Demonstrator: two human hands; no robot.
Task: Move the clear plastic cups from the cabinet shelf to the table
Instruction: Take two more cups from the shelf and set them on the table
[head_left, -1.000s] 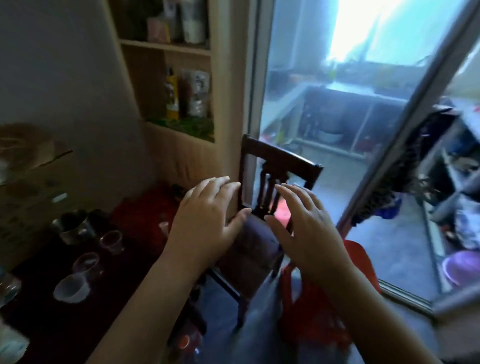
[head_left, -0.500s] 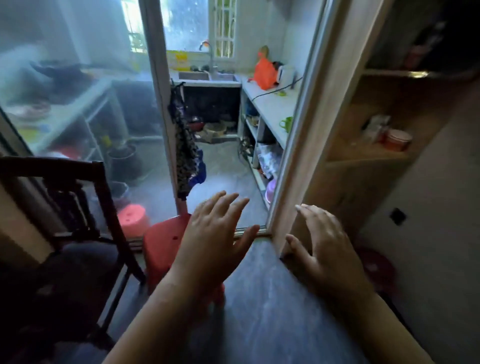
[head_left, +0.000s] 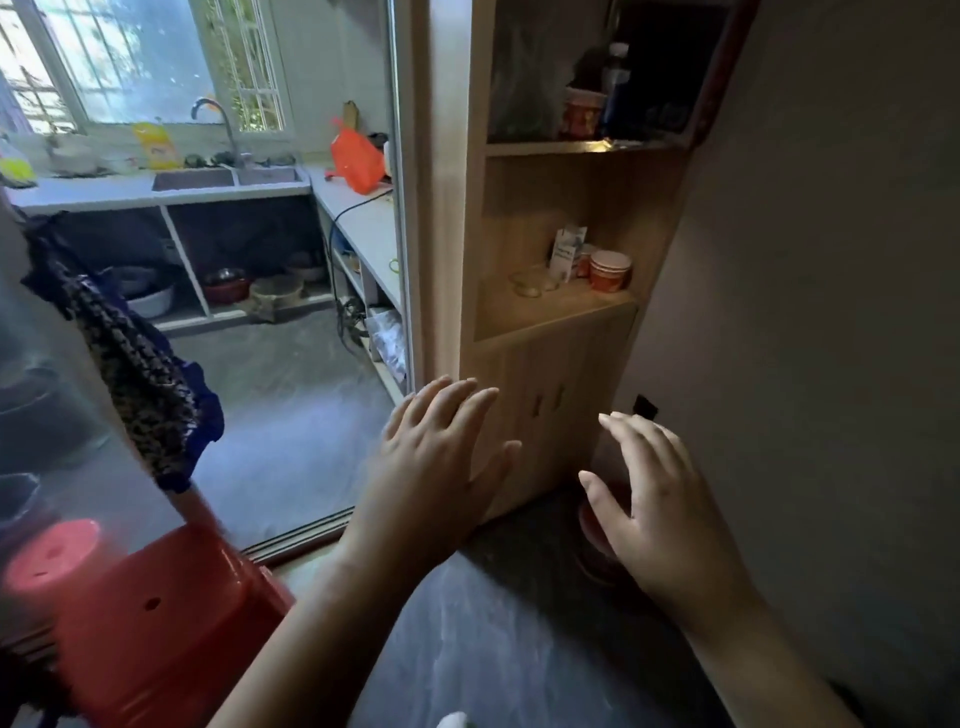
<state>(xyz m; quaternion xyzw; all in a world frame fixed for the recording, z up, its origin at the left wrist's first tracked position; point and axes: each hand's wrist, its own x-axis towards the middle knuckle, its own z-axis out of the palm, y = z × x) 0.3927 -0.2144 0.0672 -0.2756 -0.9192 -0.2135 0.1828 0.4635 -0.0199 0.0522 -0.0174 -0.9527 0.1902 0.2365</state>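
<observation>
1. Low in front of the wooden cabinet (head_left: 550, 395), the left hand (head_left: 436, 467) is hovering palm-down with its fingers spread wide; it is holding nothing and touching nothing
2. Just to its right, the right hand (head_left: 660, 509) is hanging in the air with fingers fanned out and slightly curled; it too is carrying nothing; the two hands are sitting apart, with a gap between the thumbs
3. On the cabinet's lower open shelf (head_left: 524, 317), the clear plastic cups (head_left: 527, 283) are standing near the middle, well above and beyond both hands; they are faint and glassy, so their number is hard to tell
4. Beside them to the right, a small white carton (head_left: 567, 252) is standing upright, and a stack of orange-and-white paper cups (head_left: 610, 270) is sitting further right against the shelf's corner
5. On the upper shelf, a paper cup (head_left: 583, 111) and a dark bottle (head_left: 615, 88) are standing in shadow
6. At lower left, a red plastic stool (head_left: 156, 623) is sitting on the grey floor; past the glass door, a kitchen with a sink (head_left: 226, 178) and an orange bag (head_left: 356, 156) on the counter is showing in daylight
</observation>
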